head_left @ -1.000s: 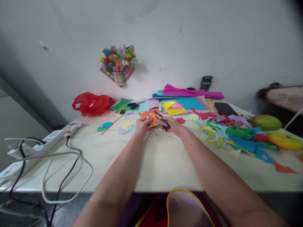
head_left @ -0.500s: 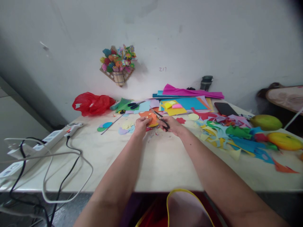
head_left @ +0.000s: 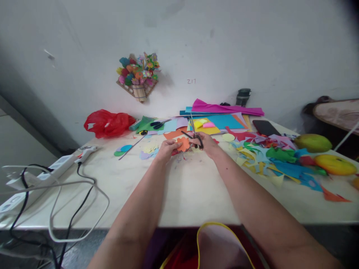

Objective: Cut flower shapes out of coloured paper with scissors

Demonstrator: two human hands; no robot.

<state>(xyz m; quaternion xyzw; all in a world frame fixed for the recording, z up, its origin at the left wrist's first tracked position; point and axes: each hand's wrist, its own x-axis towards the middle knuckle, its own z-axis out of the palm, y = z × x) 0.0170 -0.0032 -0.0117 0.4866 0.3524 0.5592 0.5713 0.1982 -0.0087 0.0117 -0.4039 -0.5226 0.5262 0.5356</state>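
Observation:
An orange paper flower with a scalloped edge is between my two hands, just above the table. My left hand is closed, pinching its left side. My right hand is closed round the black handles of a pair of scissors, whose blades stand apart and point away from me; its fingertips also touch the flower's right side. Beneath the hands lie tiny paper snippets. An orange paper sheet lies just behind. Pale cut-out shapes sit left of my left hand.
Paper scraps, a phone and mangoes lie on the right. Coloured sheets are stacked at the back. A red plastic bag and a second pair of scissors are back left. Power strips with loose cables line the left.
The scissors have swung from pointing up-left to pointing away, and their blades have opened wider. The orange piece now shows as a whole flower, with both hands at its sides.

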